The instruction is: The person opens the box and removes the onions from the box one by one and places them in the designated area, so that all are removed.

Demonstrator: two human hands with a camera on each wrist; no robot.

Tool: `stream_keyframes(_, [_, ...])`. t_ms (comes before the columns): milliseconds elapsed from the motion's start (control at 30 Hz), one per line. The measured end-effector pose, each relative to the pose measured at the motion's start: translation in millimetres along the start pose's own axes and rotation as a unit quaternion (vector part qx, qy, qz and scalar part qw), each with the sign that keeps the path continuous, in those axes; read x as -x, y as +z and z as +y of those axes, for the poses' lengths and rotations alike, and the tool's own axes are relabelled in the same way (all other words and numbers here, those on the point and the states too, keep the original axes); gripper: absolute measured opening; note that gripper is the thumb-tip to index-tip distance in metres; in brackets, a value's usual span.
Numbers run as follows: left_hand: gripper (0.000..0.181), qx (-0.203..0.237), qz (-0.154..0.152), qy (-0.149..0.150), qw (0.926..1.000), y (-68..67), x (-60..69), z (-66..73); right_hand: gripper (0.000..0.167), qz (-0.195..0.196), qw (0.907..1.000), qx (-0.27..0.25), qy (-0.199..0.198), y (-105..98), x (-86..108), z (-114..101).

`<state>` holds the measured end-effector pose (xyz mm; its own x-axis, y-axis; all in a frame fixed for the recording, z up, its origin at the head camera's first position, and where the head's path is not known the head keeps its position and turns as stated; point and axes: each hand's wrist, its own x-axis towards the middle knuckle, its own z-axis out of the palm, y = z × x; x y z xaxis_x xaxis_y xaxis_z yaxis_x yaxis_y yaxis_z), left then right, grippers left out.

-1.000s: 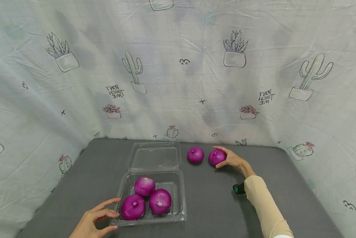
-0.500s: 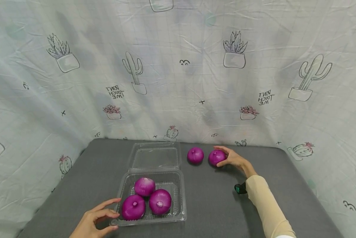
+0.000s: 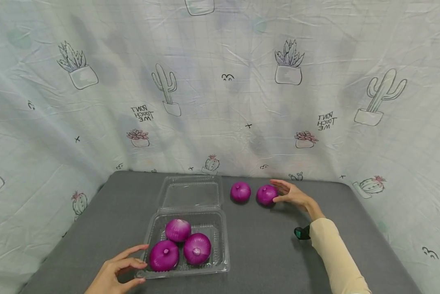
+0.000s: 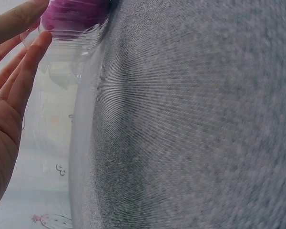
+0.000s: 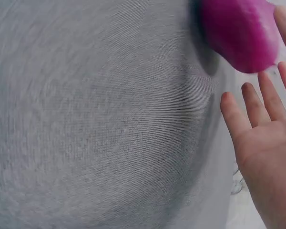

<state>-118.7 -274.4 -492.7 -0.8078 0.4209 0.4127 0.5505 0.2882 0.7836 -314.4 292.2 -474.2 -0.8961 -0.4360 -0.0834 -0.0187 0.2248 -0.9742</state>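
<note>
In the head view, a clear plastic clamshell box (image 3: 223,245) lies with its lid (image 3: 192,179) folded back. Three purple onions, a rear one (image 3: 178,230), a left one (image 3: 164,256) and a right one (image 3: 197,249), sit in its base. My left hand (image 3: 113,271) is at the box's near left corner, loosely bent fingers and thumb touching the rim. Farther back stand two more onions, one (image 3: 240,192) beside the other (image 3: 267,195). By the right one, my right hand (image 3: 295,197) has its fingers spread; the right wrist view shows nothing in its palm (image 5: 271,152).
A grey cloth-covered table (image 3: 256,253) lies under everything. Behind and to the sides hangs a pale curtain (image 3: 227,102) printed with potted cacti. A dark device (image 3: 302,232) sits at my right wrist, by the beige sleeve (image 3: 334,253).
My right hand has let go of the right rear onion and drawn back slightly to the right. That onion stays on the table. My left hand and the box look the same.
</note>
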Motion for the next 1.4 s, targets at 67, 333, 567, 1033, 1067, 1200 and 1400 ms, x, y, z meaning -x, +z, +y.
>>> stream_keyframes(67, [0.029,0.001,-0.001,0.003,1.0000,0.1,-0.2,-0.4,0.080,-0.002,0.9999,-0.014,0.000,-3.2,7.9,1.4])
stream_keyframes(333, [0.027,-0.003,-0.005,-0.017,0.9998,-0.6,-1.0,0.9,0.068,0.026,0.9946,-0.097,-0.027,-15.6,38.5,8.9])
stream_keyframes(567, [0.028,0.003,-0.004,-0.011,0.9999,-0.8,-0.3,0.7,0.061,0.026,0.9922,-0.101,-0.067,-19.3,54.5,6.2])
stream_keyframes(1033, [0.029,-0.004,0.003,-0.013,0.9999,0.7,-1.3,-1.1,0.056,-0.093,0.9802,-0.119,-0.128,8.2,64.9,-10.8])
stream_keyframes(1067, [0.028,-0.007,0.004,-0.015,0.9999,0.7,-1.6,-0.7,0.057,-0.100,0.9785,-0.121,-0.134,11.6,65.3,-13.4])
stream_keyframes(1200, [0.029,-0.008,0.004,-0.014,0.9999,0.2,-1.9,-0.3,0.057,-0.128,0.9733,-0.120,-0.147,28.2,66.5,-22.9])
stream_keyframes(1400, [0.029,-0.003,0.001,-0.012,0.9999,-0.2,-1.0,0.2,0.058,-0.165,0.9664,-0.134,-0.144,62.2,67.4,-35.9])
